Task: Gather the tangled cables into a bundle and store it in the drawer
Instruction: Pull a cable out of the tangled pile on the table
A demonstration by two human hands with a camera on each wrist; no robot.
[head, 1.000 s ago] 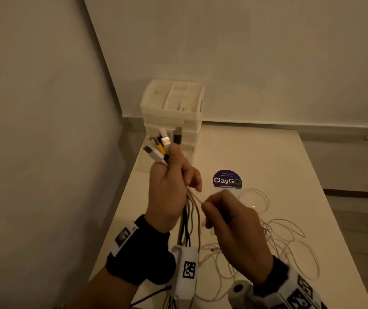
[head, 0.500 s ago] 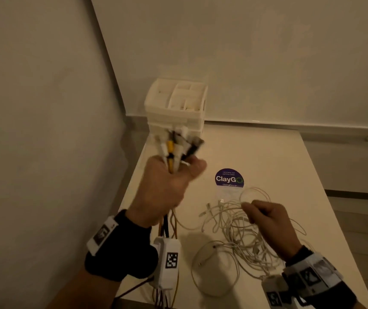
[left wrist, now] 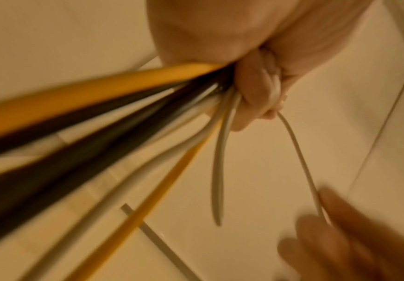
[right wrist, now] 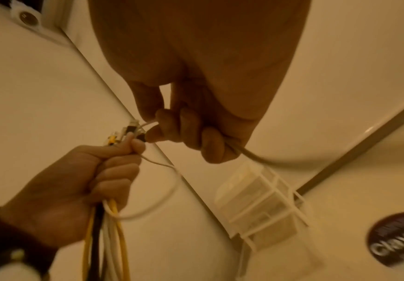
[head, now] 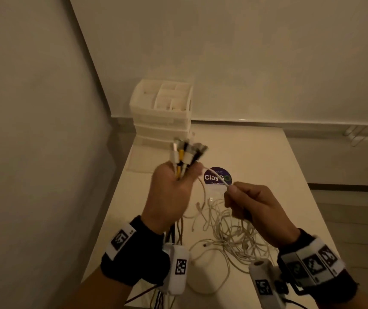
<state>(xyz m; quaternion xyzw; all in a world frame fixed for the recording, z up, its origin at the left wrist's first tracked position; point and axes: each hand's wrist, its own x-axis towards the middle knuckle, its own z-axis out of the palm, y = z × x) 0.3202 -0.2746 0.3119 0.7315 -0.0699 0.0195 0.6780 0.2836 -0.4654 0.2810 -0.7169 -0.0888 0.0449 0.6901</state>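
My left hand [head: 174, 188] is raised over the table and grips a bundle of cables [head: 185, 155], white, yellow and black, plug ends sticking up out of the fist. Their tails hang below the fist [left wrist: 114, 106]. My right hand [head: 247, 204] holds one white cable [head: 217, 178] that runs from its fingertips up to the left fist; in the right wrist view its fingers [right wrist: 191, 131] curl round that cable. A tangle of white cables [head: 230, 239] lies on the table under the right hand. The white drawer unit [head: 163, 110] stands at the back left corner.
A round purple ClayGo sticker [head: 217, 177] lies on the white table [head: 256, 152] behind the hands. Walls close the left and far sides. The table's right edge drops to the floor.
My right hand has come up from the tangle with a white cable and brought it towards the left fist. The left hand holds its bundle at about the same height.
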